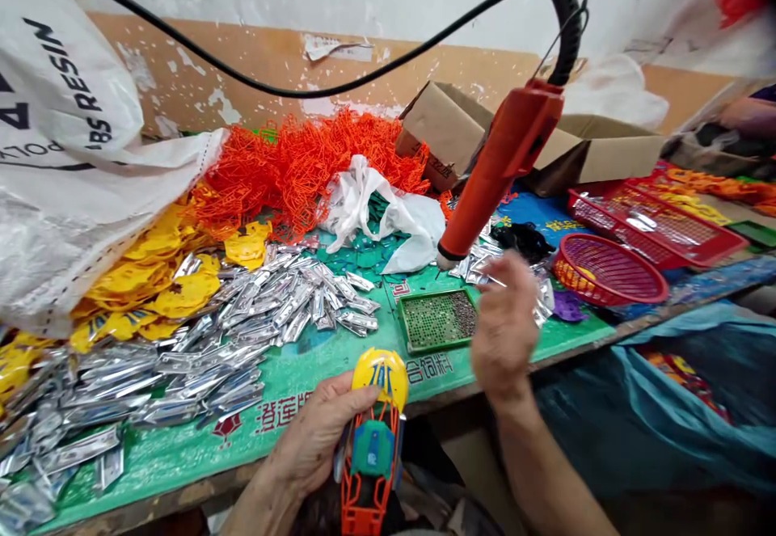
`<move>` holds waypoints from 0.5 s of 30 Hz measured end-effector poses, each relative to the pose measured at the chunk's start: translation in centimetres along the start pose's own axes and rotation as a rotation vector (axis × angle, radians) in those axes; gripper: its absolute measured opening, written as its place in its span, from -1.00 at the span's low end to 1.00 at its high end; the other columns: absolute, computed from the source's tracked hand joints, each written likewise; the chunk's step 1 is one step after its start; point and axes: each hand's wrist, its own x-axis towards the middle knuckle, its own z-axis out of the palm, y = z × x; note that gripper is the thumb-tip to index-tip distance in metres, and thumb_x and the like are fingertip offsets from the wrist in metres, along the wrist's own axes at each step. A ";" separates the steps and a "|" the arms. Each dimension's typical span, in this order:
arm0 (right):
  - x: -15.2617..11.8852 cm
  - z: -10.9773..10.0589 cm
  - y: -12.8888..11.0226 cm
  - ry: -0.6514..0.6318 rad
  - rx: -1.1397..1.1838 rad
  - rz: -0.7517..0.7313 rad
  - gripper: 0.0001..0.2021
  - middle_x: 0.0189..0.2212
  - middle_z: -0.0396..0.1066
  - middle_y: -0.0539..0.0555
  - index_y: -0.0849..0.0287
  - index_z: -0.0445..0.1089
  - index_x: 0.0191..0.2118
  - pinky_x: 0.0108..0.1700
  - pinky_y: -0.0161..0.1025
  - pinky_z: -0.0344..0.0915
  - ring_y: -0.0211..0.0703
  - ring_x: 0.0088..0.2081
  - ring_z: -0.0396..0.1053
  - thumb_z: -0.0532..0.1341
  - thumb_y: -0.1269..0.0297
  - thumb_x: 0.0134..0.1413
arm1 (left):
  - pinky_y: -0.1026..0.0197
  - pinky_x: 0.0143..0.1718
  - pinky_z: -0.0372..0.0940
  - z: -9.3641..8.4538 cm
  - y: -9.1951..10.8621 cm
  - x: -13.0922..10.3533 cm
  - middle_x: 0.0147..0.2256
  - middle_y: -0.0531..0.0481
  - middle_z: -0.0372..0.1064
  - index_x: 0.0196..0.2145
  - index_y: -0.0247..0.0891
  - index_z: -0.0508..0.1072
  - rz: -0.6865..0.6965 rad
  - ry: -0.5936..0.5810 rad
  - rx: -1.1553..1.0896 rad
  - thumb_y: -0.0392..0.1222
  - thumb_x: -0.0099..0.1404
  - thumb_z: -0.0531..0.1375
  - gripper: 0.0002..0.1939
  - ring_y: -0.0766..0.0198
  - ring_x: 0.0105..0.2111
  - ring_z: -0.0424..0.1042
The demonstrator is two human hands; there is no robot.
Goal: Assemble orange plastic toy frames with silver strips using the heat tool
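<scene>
My left hand (321,431) holds a toy assembly (372,447) at the bottom centre, thumb on its yellow round end. The assembly has an orange frame, a teal middle piece and silvery sides. My right hand (504,322) is raised, blurred, its fingers bent, just right of a green tray (407,334) of small metal pieces. Whether those fingers hold anything is too blurred to tell. Above the tray hangs an orange-red electric screwdriver (500,172), tip down, close to my right fingertips but apart from them.
Silver parts (242,342) and yellow parts (163,277) cover the left. Behind lie orange frames (291,164), a white plastic bag (418,221) and a cardboard box (445,128). A red basket (612,269) stands at right. A black cable (291,93) crosses above.
</scene>
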 end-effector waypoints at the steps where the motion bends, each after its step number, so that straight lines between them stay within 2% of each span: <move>1: 2.2 -0.7 1.0 0.167 0.010 -0.025 -0.56 0.06 0.28 0.19 -0.02 0.18 0.22 -0.02 0.06 0.30 0.08 0.05 0.30 0.08 0.05 0.27 | 0.35 -0.47 0.29 0.1 0.0 0.1 -0.44 -0.11 0.53 -0.28 -0.39 0.61 0.002 0.013 -0.015 -0.11 0.09 0.40 -0.70 0.34 -0.52 0.40; 2: 4.4 -1.1 2.0 0.280 0.008 -0.064 -0.51 0.07 0.28 0.21 0.02 0.21 0.20 -0.04 0.06 0.30 0.10 0.04 0.31 0.14 0.00 0.22 | 0.36 -0.48 0.29 0.2 0.0 0.1 -0.44 -0.10 0.53 -0.29 -0.40 0.61 0.007 0.021 -0.025 -0.11 0.08 0.41 -0.70 0.35 -0.53 0.40; 3: 6.6 -1.4 2.9 0.321 0.007 -0.087 -0.44 0.11 0.25 0.25 0.07 0.22 0.20 -0.04 0.06 0.30 0.13 0.09 0.28 0.21 -0.05 0.15 | 0.36 -0.49 0.30 0.3 0.0 0.1 -0.44 -0.10 0.53 -0.29 -0.40 0.60 0.013 0.026 -0.031 -0.12 0.08 0.41 -0.70 0.36 -0.53 0.40; 4: 8.7 -1.3 3.7 0.295 0.016 -0.093 -0.37 0.15 0.23 0.29 0.10 0.21 0.21 -0.03 0.05 0.29 0.15 0.14 0.25 0.24 -0.09 0.09 | 0.37 -0.49 0.30 0.4 0.0 0.0 -0.45 -0.09 0.53 -0.30 -0.40 0.60 0.020 0.032 -0.035 -0.12 0.08 0.41 -0.71 0.37 -0.53 0.40; 6: 12.3 -0.5 4.8 0.119 0.071 -0.099 -0.27 0.18 0.24 0.34 0.14 0.17 0.25 -0.01 0.00 0.29 0.15 0.19 0.24 0.24 -0.15 0.04 | 0.38 -0.49 0.30 0.5 0.0 0.0 -0.46 -0.09 0.52 -0.31 -0.40 0.60 0.027 0.046 -0.035 -0.11 0.09 0.41 -0.71 0.37 -0.53 0.41; 8: 15.0 1.1 5.3 -0.084 0.148 -0.076 -0.29 0.18 0.30 0.29 0.13 0.15 0.25 -0.03 -0.08 0.28 0.06 0.16 0.31 0.23 -0.09 0.04 | 0.38 -0.50 0.30 0.5 -0.1 -0.1 -0.48 -0.08 0.51 -0.31 -0.39 0.59 0.029 0.060 -0.040 -0.11 0.09 0.41 -0.71 0.37 -0.54 0.41; 11: 17.6 3.8 5.3 -0.101 0.314 0.100 -0.50 0.00 0.45 0.13 0.15 0.34 0.08 -0.20 -0.16 0.29 -0.13 -0.08 0.45 0.27 0.08 0.01 | 0.37 -0.49 0.32 0.4 -0.3 -0.3 -0.46 -0.08 0.53 -0.31 -0.38 0.60 0.035 0.073 -0.067 -0.11 0.08 0.41 -0.72 0.36 -0.54 0.42; 13: 18.2 4.9 5.0 -0.098 0.438 0.245 -0.58 -0.15 0.49 0.04 0.18 0.42 -0.08 -0.27 -0.19 0.33 -0.21 -0.25 0.46 0.37 0.25 -0.14 | 0.36 -0.50 0.34 0.4 -0.4 -0.4 -0.47 -0.07 0.53 -0.32 -0.37 0.60 0.041 0.083 -0.086 -0.12 0.07 0.42 -0.72 0.36 -0.55 0.42; 15: 17.6 5.2 4.3 -0.140 0.534 0.334 -0.57 -0.28 0.46 -0.02 0.19 0.43 -0.19 -0.30 -0.20 0.36 -0.24 -0.32 0.43 0.42 0.39 -0.34 | 0.35 -0.51 0.35 0.3 -0.6 -0.5 -0.49 -0.07 0.52 -0.32 -0.37 0.60 0.036 0.100 -0.097 -0.13 0.06 0.43 -0.72 0.35 -0.56 0.42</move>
